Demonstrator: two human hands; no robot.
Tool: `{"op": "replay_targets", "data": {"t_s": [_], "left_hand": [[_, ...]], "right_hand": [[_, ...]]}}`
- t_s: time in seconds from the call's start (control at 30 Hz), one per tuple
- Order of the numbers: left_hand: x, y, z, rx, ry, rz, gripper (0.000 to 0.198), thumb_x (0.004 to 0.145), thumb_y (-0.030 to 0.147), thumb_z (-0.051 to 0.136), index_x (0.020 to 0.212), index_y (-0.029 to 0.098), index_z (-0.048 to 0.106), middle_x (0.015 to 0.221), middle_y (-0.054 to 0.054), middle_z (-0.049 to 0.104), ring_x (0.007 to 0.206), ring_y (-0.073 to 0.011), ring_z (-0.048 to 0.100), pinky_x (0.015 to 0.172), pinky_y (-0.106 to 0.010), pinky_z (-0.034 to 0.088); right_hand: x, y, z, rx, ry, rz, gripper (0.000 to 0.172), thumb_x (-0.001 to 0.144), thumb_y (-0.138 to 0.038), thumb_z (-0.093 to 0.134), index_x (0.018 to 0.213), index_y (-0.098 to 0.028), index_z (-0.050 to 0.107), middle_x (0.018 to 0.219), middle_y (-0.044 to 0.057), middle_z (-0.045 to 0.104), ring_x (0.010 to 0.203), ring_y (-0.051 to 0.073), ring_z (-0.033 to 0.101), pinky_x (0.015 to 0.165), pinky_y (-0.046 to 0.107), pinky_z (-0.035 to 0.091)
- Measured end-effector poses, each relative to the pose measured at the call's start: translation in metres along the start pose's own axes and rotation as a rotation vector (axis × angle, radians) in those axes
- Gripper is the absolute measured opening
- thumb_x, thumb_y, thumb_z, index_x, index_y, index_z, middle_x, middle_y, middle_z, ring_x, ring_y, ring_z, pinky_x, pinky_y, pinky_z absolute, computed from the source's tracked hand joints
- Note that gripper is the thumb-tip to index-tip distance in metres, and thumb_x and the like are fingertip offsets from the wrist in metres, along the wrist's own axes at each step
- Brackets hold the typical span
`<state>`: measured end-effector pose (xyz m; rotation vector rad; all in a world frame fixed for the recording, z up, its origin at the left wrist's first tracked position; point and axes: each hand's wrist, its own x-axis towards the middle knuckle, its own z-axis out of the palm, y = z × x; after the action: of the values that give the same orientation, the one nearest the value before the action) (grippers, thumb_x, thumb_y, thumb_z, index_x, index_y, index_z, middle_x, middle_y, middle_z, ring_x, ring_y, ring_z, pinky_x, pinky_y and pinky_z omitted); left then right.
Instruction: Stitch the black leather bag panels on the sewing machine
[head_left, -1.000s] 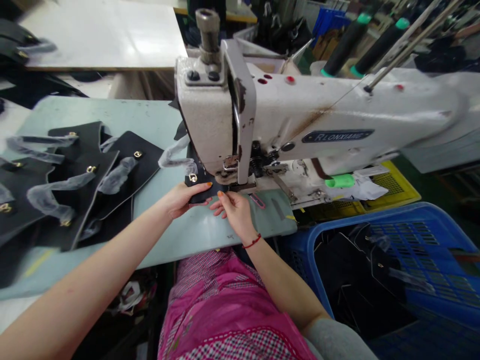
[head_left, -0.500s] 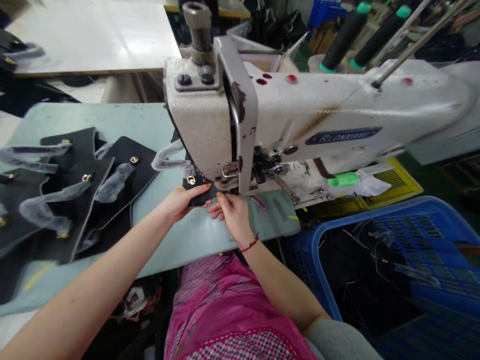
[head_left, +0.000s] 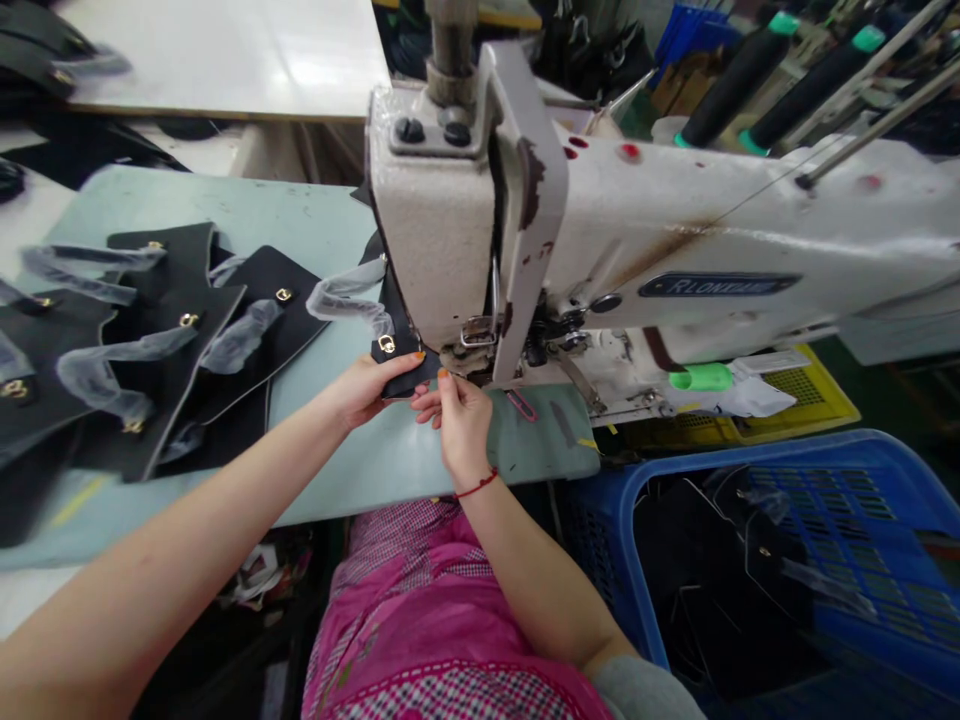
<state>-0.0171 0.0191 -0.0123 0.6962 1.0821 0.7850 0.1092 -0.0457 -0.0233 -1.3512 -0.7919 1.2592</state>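
A black leather-like panel (head_left: 399,374) with a gold ring fitting and a plastic-wrapped handle (head_left: 349,297) lies under the head of a white sewing machine (head_left: 442,225). My left hand (head_left: 375,385) is closed on the panel's near edge, thumb on top and fingers beneath. Close beside it, my right hand (head_left: 461,415) pinches the panel's corner between thumb and fingers. The machine head hides the panel's far part, and the needle cannot be made out clearly.
Several black panels (head_left: 169,360) with wrapped handles lie on the green table (head_left: 330,470) at left. A blue basket (head_left: 637,520) holding black pieces stands at right. Small pink-handled snips (head_left: 522,405) lie beside the machine. Black thread cones (head_left: 739,80) stand behind.
The view has shifted, so the machine appears further right. Both hands keep their grip on the panel, which looks slightly turned near the machine head.
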Motion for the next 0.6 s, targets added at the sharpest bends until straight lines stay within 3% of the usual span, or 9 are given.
{"op": "replay_targets", "data": {"t_s": [0.2, 0.43, 0.6], "left_hand": [[-0.012, -0.011, 0.011, -0.107, 0.06, 0.069, 0.033, 0.062, 0.033, 0.087, 0.078, 0.011, 0.069, 0.065, -0.006, 0.07, 0.053, -0.0145, 0.063, 0.048, -0.022, 0.051], [-0.03, -0.031, 0.034, -0.222, 0.212, 0.209, 0.031, 0.064, 0.032, 0.086, 0.078, 0.011, 0.068, 0.069, -0.005, 0.07, 0.056, -0.0132, 0.063, 0.056, -0.023, 0.054], [-0.037, -0.047, 0.054, -0.325, 0.339, 0.322, 0.03, 0.064, 0.031, 0.086, 0.079, 0.012, 0.068, 0.071, -0.002, 0.07, 0.059, -0.0123, 0.063, 0.062, -0.024, 0.054]], "right_hand": [[0.001, 0.001, 0.001, 0.056, 0.03, -0.004, 0.047, 0.093, -0.048, 0.049, 0.059, -0.018, 0.058, 0.052, -0.001, 0.064, 0.037, 0.008, 0.051, 0.04, 0.018, 0.037], [0.004, 0.001, -0.006, 0.013, 0.032, 0.003, 0.048, 0.092, -0.045, 0.05, 0.052, -0.019, 0.052, 0.044, -0.003, 0.057, 0.036, 0.007, 0.046, 0.049, 0.02, 0.046], [0.005, -0.004, -0.018, -0.064, -0.002, 0.015, 0.045, 0.089, -0.045, 0.053, 0.053, -0.019, 0.054, 0.044, -0.003, 0.056, 0.034, 0.007, 0.044, 0.04, 0.019, 0.036]]}}
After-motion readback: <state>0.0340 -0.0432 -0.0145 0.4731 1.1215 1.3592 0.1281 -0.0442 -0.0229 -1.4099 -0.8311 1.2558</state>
